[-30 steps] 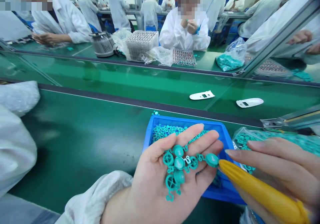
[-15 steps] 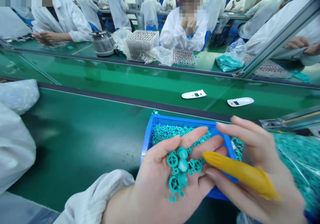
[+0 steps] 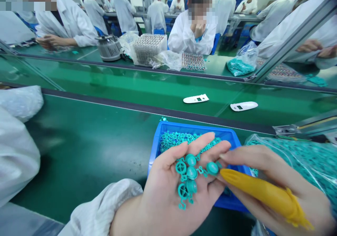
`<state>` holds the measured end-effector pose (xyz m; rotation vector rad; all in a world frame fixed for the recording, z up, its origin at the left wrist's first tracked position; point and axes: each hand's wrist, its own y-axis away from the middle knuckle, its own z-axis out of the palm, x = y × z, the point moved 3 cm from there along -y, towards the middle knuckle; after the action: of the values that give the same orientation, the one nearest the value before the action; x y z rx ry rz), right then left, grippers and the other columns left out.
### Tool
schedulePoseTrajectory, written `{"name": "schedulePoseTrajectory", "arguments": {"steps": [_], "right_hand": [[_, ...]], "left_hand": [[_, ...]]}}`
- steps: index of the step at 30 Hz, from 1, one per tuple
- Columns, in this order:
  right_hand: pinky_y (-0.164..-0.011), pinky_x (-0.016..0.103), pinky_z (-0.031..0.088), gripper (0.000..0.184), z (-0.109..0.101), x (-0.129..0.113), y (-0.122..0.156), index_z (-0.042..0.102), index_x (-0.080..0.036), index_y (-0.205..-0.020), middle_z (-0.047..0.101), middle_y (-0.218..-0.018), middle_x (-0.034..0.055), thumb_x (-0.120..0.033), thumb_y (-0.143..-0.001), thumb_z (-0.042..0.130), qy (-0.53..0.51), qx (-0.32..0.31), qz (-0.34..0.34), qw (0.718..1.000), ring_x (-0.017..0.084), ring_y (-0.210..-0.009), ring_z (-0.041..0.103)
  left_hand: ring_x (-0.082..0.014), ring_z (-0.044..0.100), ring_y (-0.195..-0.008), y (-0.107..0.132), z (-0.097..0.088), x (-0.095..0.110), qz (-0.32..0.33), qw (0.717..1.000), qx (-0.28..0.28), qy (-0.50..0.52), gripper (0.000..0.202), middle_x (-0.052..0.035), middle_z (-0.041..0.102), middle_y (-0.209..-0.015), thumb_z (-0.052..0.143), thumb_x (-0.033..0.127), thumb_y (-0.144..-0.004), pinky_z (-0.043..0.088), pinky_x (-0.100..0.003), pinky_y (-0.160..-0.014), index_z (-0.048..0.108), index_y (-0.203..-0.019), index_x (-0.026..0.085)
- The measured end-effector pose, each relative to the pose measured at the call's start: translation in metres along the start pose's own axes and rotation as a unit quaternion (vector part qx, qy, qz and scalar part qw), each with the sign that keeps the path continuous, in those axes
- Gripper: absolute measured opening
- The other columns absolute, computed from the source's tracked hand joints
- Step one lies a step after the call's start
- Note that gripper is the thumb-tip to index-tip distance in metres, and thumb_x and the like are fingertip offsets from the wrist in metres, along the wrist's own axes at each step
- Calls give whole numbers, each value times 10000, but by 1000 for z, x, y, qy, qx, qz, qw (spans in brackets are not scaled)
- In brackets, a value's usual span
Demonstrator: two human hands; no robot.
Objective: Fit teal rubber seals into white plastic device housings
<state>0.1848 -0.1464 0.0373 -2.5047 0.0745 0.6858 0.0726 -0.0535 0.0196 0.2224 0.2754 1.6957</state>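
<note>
My left hand (image 3: 171, 190) lies palm up over a blue tray (image 3: 158, 137), fingers spread, with a cluster of small teal plastic parts (image 3: 191, 176) resting in the palm. My right hand (image 3: 273, 190) comes in from the right, wrapped round a yellow tool (image 3: 263, 194). The tool's tip sits at the right edge of the cluster, and my right fingertips touch one teal button there. More teal parts (image 3: 179, 137) fill the tray behind my fingers.
A clear bag of teal parts (image 3: 302, 158) lies right of the tray. Two white device shells (image 3: 196, 98) (image 3: 243, 106) ride the green conveyor belt (image 3: 131, 85). Across it, workers in white coats sit by trays, bags and a grey machine (image 3: 108, 47). A metal rail (image 3: 305, 125) juts in at right.
My right hand has come back down beside the palm, with the yellow tool tip again at the cluster's right edge. The two white shells have drifted left on the belt.
</note>
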Motion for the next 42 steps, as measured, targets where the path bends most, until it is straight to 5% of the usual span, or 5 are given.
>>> {"name": "schedulePoseTrajectory", "arguments": {"steps": [9, 14, 25, 34, 42], "right_hand": [[-661, 276, 558, 322, -3, -3, 2, 584, -287, -1072, 662, -926, -1, -157, -781, 632, 8, -17, -20, 1000, 187, -837, 643], [-925, 422, 490, 510, 4, -6, -3, 466, -260, -1265, 589, -1123, 64, -249, -779, 623, 45, 43, -17, 998, 289, -1155, 504], [-1081, 460, 327, 553, -6, 0, -7, 490, -300, -1292, 507, -1303, 48, -137, -777, 606, 51, 89, 10, 995, 311, -1291, 393], [-1054, 447, 400, 596, 14, -11, -4, 393, -245, -1359, 491, -1322, 67, -206, -795, 580, -1, 27, 20, 999, 295, -1289, 407], [-1045, 524, 368, 472, 26, -22, -18, 452, -218, -1285, 531, -1288, 86, -274, -829, 561, 64, -46, -38, 996, 304, -1267, 420]], "left_hand": [[-190, 575, -1070, 2, 3, 3, 10, 1000, -12, 7, 366, -86, 651, -1157, 450, 325, -848, 328, -308, -982, 605, -1140, 168], [-161, 594, -894, 2, 2, -1, 8, 1000, -14, 12, 316, -60, 692, -1006, 480, 324, -829, 371, -281, -890, 654, -1049, 180], [-192, 474, -1218, -3, -3, 2, 11, 999, 30, -21, 428, -53, 640, -1201, 429, 420, -850, 269, -298, -1008, 624, -1158, 194], [-256, 370, -1311, -6, -3, -2, 0, 1000, -8, -10, 517, -84, 514, -1339, 404, 450, -868, 260, -339, -1059, 518, -1284, 166], [-224, 501, -1183, -12, -5, -12, -40, 999, 5, -10, 497, -77, 633, -1097, 281, 436, -921, 319, -319, -1010, 630, -1149, 166]]}}
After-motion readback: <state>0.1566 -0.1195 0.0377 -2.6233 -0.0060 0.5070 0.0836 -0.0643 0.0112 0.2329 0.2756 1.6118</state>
